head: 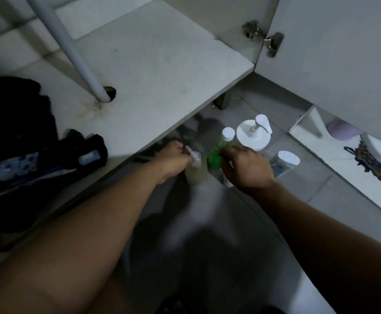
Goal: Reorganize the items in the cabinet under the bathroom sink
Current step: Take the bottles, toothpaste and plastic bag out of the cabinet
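On the grey floor in front of the cabinet stand several toiletries. My left hand grips the pump top of a small bottle of cloudy beige liquid. Right beside it is a green bottle with a white cap, and my right hand is closed around its body. Behind them stands a white pump dispenser. A white tube stands to the right of my right hand. The cabinet shelf above is bare except for a dark toiletry bag at its left.
A white drain pipe goes through a hole in the shelf. The cabinet door hangs open on the right, on a metal hinge. A white ledge with a frayed dark cloth lies at the far right.
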